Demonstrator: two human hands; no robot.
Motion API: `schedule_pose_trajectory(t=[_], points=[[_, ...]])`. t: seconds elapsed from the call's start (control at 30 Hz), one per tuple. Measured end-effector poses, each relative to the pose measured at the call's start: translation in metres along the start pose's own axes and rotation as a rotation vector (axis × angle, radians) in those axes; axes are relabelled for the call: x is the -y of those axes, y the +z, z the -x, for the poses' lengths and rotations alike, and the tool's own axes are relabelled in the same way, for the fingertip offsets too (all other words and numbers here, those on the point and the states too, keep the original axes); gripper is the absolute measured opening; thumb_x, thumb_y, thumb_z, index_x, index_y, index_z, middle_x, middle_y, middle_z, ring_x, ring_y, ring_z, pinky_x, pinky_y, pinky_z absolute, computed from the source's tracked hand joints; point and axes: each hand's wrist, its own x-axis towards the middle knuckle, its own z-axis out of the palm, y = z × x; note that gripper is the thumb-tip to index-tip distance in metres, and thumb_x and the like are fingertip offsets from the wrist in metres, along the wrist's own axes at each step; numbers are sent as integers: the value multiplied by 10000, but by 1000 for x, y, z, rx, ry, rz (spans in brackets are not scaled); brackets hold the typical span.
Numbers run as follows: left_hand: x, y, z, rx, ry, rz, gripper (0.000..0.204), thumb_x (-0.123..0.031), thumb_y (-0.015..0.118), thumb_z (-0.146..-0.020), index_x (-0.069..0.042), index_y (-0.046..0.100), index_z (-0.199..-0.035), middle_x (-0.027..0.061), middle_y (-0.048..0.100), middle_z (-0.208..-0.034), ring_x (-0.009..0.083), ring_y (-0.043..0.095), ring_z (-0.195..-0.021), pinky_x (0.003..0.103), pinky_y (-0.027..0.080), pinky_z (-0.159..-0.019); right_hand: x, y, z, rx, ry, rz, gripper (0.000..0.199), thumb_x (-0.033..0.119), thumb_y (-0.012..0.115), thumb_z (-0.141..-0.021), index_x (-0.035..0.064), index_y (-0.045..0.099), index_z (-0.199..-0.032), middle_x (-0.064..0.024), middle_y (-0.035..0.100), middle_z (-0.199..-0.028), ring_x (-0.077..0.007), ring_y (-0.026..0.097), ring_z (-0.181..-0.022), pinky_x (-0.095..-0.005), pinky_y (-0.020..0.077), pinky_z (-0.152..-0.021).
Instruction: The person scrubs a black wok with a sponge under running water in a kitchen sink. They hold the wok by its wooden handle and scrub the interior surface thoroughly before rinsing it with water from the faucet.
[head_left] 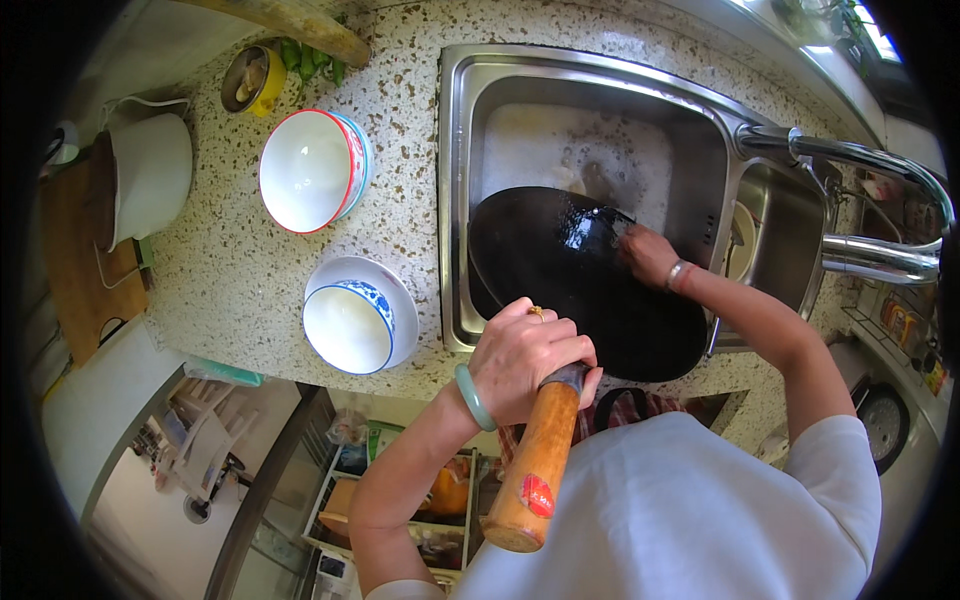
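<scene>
Now, a black wok [585, 290] tilted in the sink [455, 200].
Left hand [525, 360] grips its wooden handle [535, 470]; right hand [648, 255] presses inside, fingers curled; 2 bowls [310, 170] nearby.

Your one head cam looks pretty much straight down, fisheye, close over the sink [600, 90] and counter [400, 220].

Bright daylight glares off the sink [590, 130]; fisheye bends edges, with dark corners.
</scene>
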Motion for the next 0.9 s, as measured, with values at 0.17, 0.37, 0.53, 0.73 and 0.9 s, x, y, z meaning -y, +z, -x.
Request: schedule_pose_trajectory(t=[0.17, 0.37, 0.53, 0.73, 0.9], points=[[-1, 1, -3, 20, 4, -8, 145, -110, 722, -594, -158, 590, -632, -25, 531, -582, 148, 518, -532, 285, 337, -548, 18, 14, -64, -159, 31, -51, 70, 63, 610, -752, 38, 599, -817, -155, 600, -921, -332, 567, -930, -400, 486, -815], [2, 0, 0, -2, -12, -11, 139, -112, 718, -595, -174, 596, -625, -41, 544, -580, 139, 525, -534, 277, 337, -548, -5, -5, 8, -1, 15, 157, 95, 140, 634, -757, 56, 621, -800, -118, 619, -886, -295, 573, -957, -409, 462, -807], [0, -2, -4, 27, -6, -1, 138, -110, 718, -597, -172, 598, -627, -40, 544, -580, 138, 524, -533, 278, 340, -549, 2, 5, -28, -95, 30, 143, 104, 176, 621, -758, 82, 631, -801, -79, 630, -878, -268, 559, -960, -396, 424, -824], [1, -3, -6, -6, 1, -1, 143, -104, 722, -594, -165, 597, -628, -36, 539, -584, 139, 521, -534, 281, 342, -551, -5, 0, -49, -156, -29, 220, 85, 162, 630, -728, 104, 633, -790, -53, 631, -851, -235, 552, -946, -379, 394, -786], [3, -1, 1, 2, -19, 12, 142, -103, 722, -593, -162, 598, -631, -32, 530, -580, 143, 519, -533, 283, 342, -552, -3, -10, 15, -26, 1, 226, 72, 140, 625, -721, 108, 631, -784, -51, 624, -844, -234, 548, -946, -377, 394, -780]])
